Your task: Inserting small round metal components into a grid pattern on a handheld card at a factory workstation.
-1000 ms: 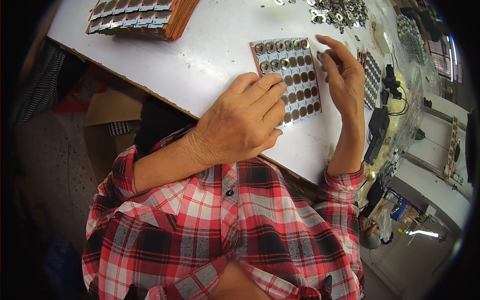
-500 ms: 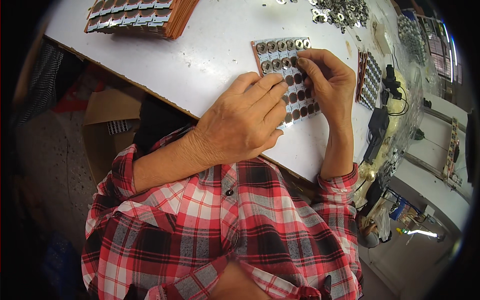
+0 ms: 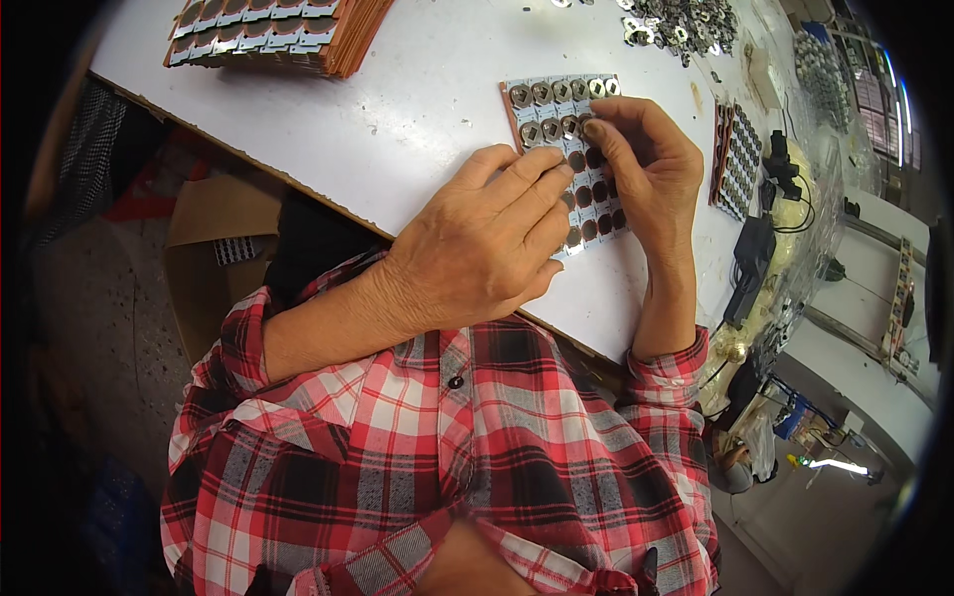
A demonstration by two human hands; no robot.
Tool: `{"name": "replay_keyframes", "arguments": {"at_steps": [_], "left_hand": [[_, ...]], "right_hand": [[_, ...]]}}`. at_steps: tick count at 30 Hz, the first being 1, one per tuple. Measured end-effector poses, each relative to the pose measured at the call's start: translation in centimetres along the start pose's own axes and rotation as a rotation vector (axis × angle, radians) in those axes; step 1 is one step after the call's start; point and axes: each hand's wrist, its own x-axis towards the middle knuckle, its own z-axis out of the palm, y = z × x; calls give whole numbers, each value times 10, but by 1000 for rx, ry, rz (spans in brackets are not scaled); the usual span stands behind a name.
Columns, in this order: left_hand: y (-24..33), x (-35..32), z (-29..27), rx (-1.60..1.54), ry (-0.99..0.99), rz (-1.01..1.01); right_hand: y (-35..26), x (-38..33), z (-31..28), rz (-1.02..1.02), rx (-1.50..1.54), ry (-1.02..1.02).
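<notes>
A flat card (image 3: pixel 559 103) with rows of round pockets lies on the white table (image 3: pixel 417 109); its upper pockets hold silvery metal discs, the lower ones look dark. My left hand (image 3: pixel 487 238) lies flat across the card's near left part, fingers together, pressing it down. My right hand (image 3: pixel 641 164) rests on the card's right side, its fingertips pinched over a pocket in the second row. Whether a disc is between those fingertips is hidden.
A stack of similar filled cards (image 3: pixel 268 30) sits at the far left of the table. A loose pile of metal discs (image 3: pixel 681 20) lies at the far right, another stack of cards (image 3: pixel 735 159) at the right edge. Cables and tools hang beyond it.
My right hand has come down from above the card's right edge onto the card, fingertips now on the second row. My left hand has stayed in place.
</notes>
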Motion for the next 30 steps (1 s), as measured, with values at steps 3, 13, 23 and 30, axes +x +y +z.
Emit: {"name": "replay_keyframes", "arguments": {"at_steps": [3,13,23,30], "left_hand": [[1,0,0,0,0,-3],[1,2,-2,3,5,-6],[5,3,-1,38,16,1],[4,3,-2,28,9,-8]], "right_hand": [[3,1,2,-53,-21,108],[4,2,-4,-81,-7,3],[7,8,-13,-45,137,-130],[5,6,-13,6,171,-135]]}}
